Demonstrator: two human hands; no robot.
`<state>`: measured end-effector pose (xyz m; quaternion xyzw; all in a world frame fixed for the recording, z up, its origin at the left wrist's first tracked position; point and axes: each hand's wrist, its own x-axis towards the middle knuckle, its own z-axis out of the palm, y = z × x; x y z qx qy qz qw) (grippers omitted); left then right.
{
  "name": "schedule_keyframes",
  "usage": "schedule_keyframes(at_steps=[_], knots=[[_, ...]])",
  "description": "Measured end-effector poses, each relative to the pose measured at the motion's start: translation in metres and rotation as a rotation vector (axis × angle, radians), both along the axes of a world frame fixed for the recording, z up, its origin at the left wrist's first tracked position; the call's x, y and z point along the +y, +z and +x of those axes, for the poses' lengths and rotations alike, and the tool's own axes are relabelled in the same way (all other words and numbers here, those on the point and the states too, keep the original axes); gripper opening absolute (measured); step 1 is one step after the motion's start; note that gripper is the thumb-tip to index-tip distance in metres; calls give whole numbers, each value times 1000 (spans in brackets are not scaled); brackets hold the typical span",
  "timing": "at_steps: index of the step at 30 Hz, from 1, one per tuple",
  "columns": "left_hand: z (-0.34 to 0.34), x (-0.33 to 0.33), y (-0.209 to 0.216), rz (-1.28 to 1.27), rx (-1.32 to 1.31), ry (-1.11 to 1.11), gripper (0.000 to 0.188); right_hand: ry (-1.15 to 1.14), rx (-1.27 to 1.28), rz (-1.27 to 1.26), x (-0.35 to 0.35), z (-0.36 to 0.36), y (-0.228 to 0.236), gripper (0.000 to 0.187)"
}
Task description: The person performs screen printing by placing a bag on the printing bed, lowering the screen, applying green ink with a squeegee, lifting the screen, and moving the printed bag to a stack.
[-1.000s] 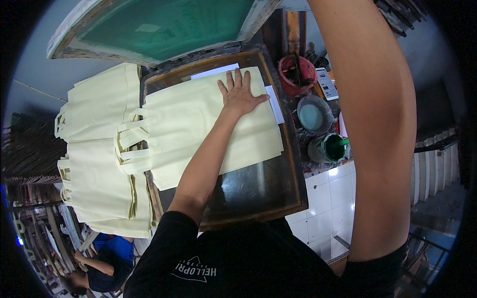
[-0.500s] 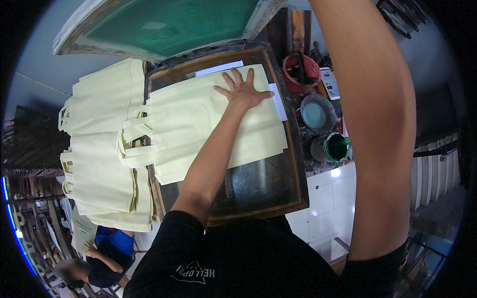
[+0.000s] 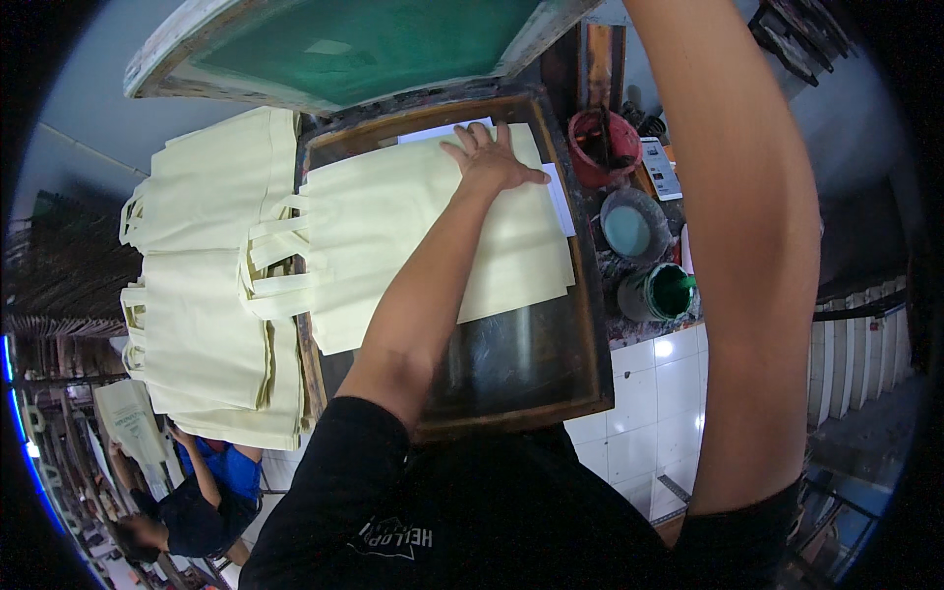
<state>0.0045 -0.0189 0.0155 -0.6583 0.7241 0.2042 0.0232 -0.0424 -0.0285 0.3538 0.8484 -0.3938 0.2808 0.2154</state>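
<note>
My left hand [image 3: 492,162] lies on a pale cream tote bag [image 3: 403,246] near its far right corner. Its fingers are apart, the fingertips at the bag's far edge and the thumb over the right edge. The bag rests on a dark glass-topped board with a wooden frame [image 3: 531,369], its handles hanging off the left side. White strips [image 3: 559,197] show by the bag's far and right edges. Above the board's far side a screen-printing frame with green mesh [image 3: 364,49] stands tilted up. My right arm [image 3: 752,246] stretches up past the top edge, so its hand is out of view.
Stacks of cream tote bags [image 3: 202,324] lie left of the board. On the right stand a red bucket [image 3: 590,167], a bowl of pale liquid [image 3: 626,229], a tub of green ink [image 3: 654,293] and a phone [image 3: 661,167]. A co-worker [image 3: 202,492] holds a printed bag at lower left.
My left hand has slid slightly toward the bag's far edge, its fingers a little less spread. The co-worker's printed bag has moved left and shows more fully. My view has shifted slightly.
</note>
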Motion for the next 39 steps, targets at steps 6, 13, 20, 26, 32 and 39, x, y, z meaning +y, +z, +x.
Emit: schedule_keyframes(at_steps=[6, 13, 20, 26, 32, 39], knots=[[75, 74, 54, -349, 1104, -73, 94, -34, -289, 290, 82, -9, -43, 33], [169, 286, 46, 20, 1612, 339, 30, 132, -327, 429, 202, -18, -200, 22], [158, 324, -37, 246, 1535, 652, 25, 123, -84, 459, 216, -4, -294, 19], [161, 323, -40, 253, 1561, 635, 25, 112, -27, 701, 206, -21, -260, 19], [159, 323, -40, 226, 1553, 625, 25, 207, -54, 628, 233, -9, -281, 18], [162, 327, -45, 280, 1565, 639, 21, 127, 59, 569, 115, -9, -318, 24]])
